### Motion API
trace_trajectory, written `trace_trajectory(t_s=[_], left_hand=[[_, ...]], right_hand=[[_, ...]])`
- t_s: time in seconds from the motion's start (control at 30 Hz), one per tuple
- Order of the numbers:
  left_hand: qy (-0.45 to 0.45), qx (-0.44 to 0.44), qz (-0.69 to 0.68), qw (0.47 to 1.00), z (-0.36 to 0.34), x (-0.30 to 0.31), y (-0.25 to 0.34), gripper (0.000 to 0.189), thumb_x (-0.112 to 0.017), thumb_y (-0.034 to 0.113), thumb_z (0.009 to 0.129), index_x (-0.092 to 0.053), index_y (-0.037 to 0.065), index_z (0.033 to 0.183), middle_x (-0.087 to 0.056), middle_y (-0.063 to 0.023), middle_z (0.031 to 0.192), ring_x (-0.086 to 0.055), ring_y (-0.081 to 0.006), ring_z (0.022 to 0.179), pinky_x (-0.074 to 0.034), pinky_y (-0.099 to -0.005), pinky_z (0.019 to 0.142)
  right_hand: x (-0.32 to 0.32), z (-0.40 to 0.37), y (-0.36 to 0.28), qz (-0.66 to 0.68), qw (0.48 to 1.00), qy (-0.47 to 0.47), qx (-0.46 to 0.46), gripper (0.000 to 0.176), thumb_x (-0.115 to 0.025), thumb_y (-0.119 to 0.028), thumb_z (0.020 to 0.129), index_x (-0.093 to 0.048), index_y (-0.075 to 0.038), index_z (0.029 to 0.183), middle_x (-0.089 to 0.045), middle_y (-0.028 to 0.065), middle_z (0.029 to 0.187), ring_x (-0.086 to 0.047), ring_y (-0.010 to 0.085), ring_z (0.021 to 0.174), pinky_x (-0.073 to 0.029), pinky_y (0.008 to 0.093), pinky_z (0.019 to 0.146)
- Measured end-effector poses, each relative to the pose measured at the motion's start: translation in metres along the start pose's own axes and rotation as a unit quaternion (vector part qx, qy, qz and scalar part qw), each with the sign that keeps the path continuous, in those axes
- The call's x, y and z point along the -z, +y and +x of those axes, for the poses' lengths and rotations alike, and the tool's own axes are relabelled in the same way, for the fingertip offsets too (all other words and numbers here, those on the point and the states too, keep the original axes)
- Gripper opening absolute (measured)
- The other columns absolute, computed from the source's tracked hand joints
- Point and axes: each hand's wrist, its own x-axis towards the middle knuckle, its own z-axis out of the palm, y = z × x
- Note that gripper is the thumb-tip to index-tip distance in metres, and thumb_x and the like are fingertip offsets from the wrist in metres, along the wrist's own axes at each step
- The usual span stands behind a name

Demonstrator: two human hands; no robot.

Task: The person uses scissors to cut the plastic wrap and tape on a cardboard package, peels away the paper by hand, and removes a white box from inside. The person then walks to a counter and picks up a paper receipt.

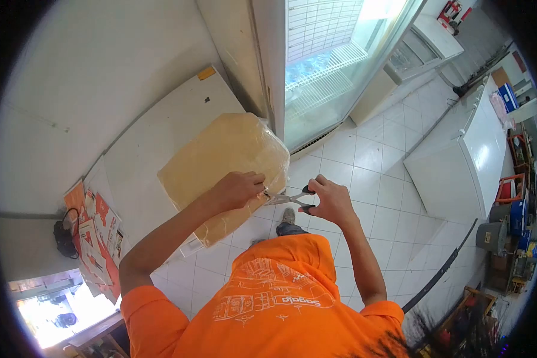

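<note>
A big tan block wrapped in clear plastic (pixel 221 158) lies on a white chest surface (pixel 155 137) in front of me. My left hand (pixel 240 188) grips the plastic at the block's near right edge. In my right hand (pixel 331 200) is a pair of black-handled scissors (pixel 289 197). Its blades point left and meet the plastic right beside my left fingers. I wear an orange shirt, and one of my shoes shows on the floor below.
A glass-door fridge (pixel 334 65) stands just beyond the block. A white chest freezer (pixel 465 155) is at the right, with crates and boxes (pixel 513 209) past it. Orange leaflets (pixel 98 232) lie at the left. The floor is white tile (pixel 376 179).
</note>
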Motion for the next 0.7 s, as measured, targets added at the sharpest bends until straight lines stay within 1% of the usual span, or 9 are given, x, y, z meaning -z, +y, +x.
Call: trace_trajectory(t_s=[0.07,0.27,0.33,0.4,0.47,0.57,0.63,0.7], left_hand=[[0.012,0.012,-0.052,0.999,0.000,0.001,-0.001,0.015,-0.064,0.020,0.093,-0.069,0.008,0.100,-0.061,-0.0068,0.107,-0.066,-0.0271,0.099,-0.057,-0.0421,0.078],[-0.027,0.001,-0.054,0.998,0.004,0.012,-0.002,0.012,-0.063,0.016,0.092,-0.067,0.006,0.099,-0.059,-0.0070,0.106,-0.066,-0.0269,0.098,-0.057,-0.0424,0.077],[-0.026,0.002,-0.059,0.998,0.003,0.013,-0.001,0.013,-0.063,0.015,0.092,-0.067,0.006,0.100,-0.059,-0.0072,0.107,-0.065,-0.0270,0.098,-0.057,-0.0425,0.077],[-0.026,0.004,-0.064,0.998,0.003,0.014,0.000,0.013,-0.063,0.015,0.092,-0.067,0.006,0.101,-0.059,-0.0074,0.107,-0.065,-0.0272,0.098,-0.057,-0.0425,0.077],[-0.048,0.014,-0.055,0.997,0.004,0.017,0.002,0.014,-0.063,0.014,0.092,-0.067,0.006,0.104,-0.059,-0.0075,0.109,-0.064,-0.0268,0.101,-0.058,-0.0424,0.079],[-0.047,0.010,-0.056,0.997,0.004,0.018,0.002,0.015,-0.063,0.014,0.092,-0.067,0.006,0.105,-0.060,-0.0069,0.111,-0.063,-0.0264,0.105,-0.058,-0.0425,0.081],[-0.053,0.023,-0.065,0.996,0.006,0.019,0.005,0.015,-0.064,0.014,0.092,-0.067,0.006,0.105,-0.060,-0.0070,0.112,-0.063,-0.0264,0.107,-0.057,-0.0425,0.082],[-0.058,0.034,-0.072,0.995,0.006,0.020,0.004,0.016,-0.064,0.014,0.092,-0.067,0.006,0.105,-0.060,-0.0070,0.113,-0.062,-0.0264,0.108,-0.057,-0.0425,0.084]], right_hand=[[0.004,0.004,0.001,-0.007,1.000,-0.008,0.000,0.046,-0.088,-0.033,0.071,-0.061,-0.014,0.102,-0.063,0.0028,0.098,-0.067,0.0256,0.092,-0.053,0.0422,0.070],[0.022,0.020,0.004,-0.025,0.999,-0.043,0.022,0.044,-0.088,-0.034,0.071,-0.062,-0.014,0.101,-0.062,0.0037,0.096,-0.067,0.0254,0.092,-0.052,0.0426,0.070],[0.025,0.025,0.006,-0.028,0.998,-0.045,0.031,0.043,-0.087,-0.034,0.072,-0.062,-0.014,0.100,-0.062,0.0038,0.095,-0.067,0.0253,0.091,-0.052,0.0426,0.070],[0.028,0.029,0.005,-0.031,0.997,-0.068,0.026,0.043,-0.087,-0.035,0.072,-0.063,-0.014,0.101,-0.063,0.0042,0.095,-0.067,0.0259,0.091,-0.052,0.0430,0.072],[0.031,0.031,0.007,-0.033,0.996,-0.072,0.029,0.044,-0.088,-0.036,0.072,-0.063,-0.014,0.101,-0.063,0.0041,0.095,-0.067,0.0262,0.092,-0.052,0.0433,0.072],[0.032,0.036,0.008,-0.035,0.996,-0.077,0.040,0.044,-0.088,-0.036,0.072,-0.063,-0.014,0.101,-0.063,0.0043,0.095,-0.067,0.0269,0.093,-0.051,0.0442,0.073],[0.031,0.039,0.008,-0.033,0.995,-0.078,0.049,0.044,-0.088,-0.035,0.072,-0.063,-0.013,0.101,-0.063,0.0046,0.094,-0.067,0.0274,0.093,-0.051,0.0448,0.073],[0.026,0.047,0.004,-0.062,0.991,-0.068,0.092,0.047,-0.089,-0.041,0.071,-0.065,-0.013,0.100,-0.066,0.0013,0.096,-0.068,0.0223,0.093,-0.053,0.0391,0.073]])
